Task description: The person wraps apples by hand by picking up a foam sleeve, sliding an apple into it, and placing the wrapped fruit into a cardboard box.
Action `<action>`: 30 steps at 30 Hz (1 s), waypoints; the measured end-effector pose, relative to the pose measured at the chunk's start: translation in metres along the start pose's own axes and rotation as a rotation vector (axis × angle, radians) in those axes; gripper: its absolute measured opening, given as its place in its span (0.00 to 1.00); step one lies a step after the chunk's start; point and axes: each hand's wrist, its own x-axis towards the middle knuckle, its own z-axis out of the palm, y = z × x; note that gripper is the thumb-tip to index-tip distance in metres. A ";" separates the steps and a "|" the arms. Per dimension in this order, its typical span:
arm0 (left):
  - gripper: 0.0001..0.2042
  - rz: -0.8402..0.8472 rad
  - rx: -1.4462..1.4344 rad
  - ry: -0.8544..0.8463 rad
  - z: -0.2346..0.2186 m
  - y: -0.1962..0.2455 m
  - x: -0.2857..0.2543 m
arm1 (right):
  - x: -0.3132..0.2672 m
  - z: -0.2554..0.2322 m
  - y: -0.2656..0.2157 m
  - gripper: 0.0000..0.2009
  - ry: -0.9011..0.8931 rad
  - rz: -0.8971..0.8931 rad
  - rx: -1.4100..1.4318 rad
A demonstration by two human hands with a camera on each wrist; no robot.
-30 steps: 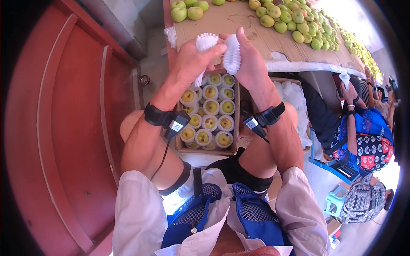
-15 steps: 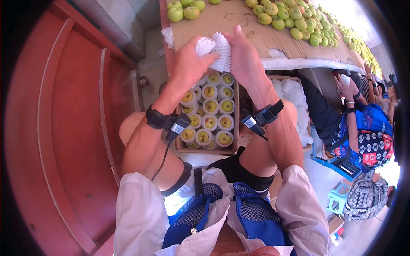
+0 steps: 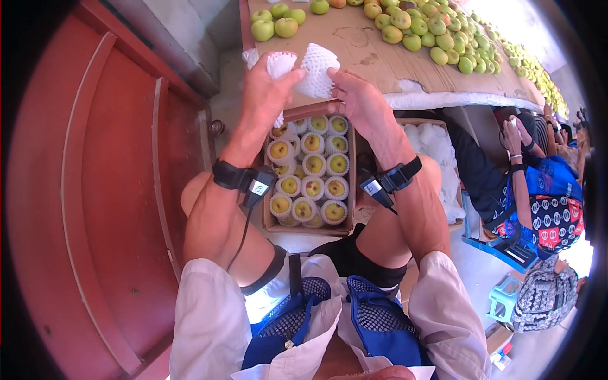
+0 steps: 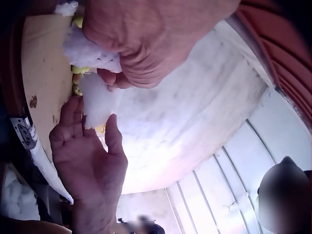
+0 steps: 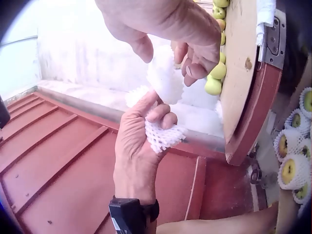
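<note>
My left hand (image 3: 269, 88) grips a bunched white foam net (image 3: 280, 64) in its curled fingers, and its thumb and fingertips pinch a second foam net sleeve (image 3: 318, 69). On that sleeve's other side, my right hand (image 3: 364, 101) has its fingertips against the edge, palm turned inward. The left wrist view shows the sleeve (image 4: 97, 100) between the two hands, with the right hand's (image 4: 87, 161) thumb and fingers spread around its lower end. Whether anything is inside the sleeve cannot be told. Below the hands, a cardboard box (image 3: 270, 223) holds several apples in foam nets.
Loose green apples (image 3: 437, 38) lie on the cardboard-covered table (image 3: 316, 39). A box of white foam nets (image 3: 434, 155) stands right of the apple box. A red door (image 3: 120, 190) is at the left. People sit farther right, near a light blue stool (image 3: 503, 297).
My hands have drawn slightly apart, the left moving leftward. The sleeve, earlier against my right palm, now spans from the left thumb to the right fingertips. The neighbouring person's hands have moved.
</note>
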 end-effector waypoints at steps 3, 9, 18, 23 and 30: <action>0.16 -0.002 -0.065 -0.040 0.002 0.003 -0.003 | 0.003 -0.004 0.004 0.06 0.024 -0.047 -0.024; 0.13 0.184 0.258 0.073 0.001 -0.012 0.003 | 0.000 0.001 0.005 0.09 0.123 -0.177 -0.214; 0.16 0.505 0.647 0.142 0.011 -0.002 -0.008 | 0.001 0.010 0.012 0.15 0.229 -0.416 -0.632; 0.15 0.426 0.686 0.162 0.007 0.000 -0.007 | 0.006 0.007 0.018 0.16 0.135 -0.414 -0.722; 0.13 0.494 0.730 0.067 0.004 -0.003 -0.007 | -0.003 0.011 0.013 0.16 0.116 -0.371 -0.774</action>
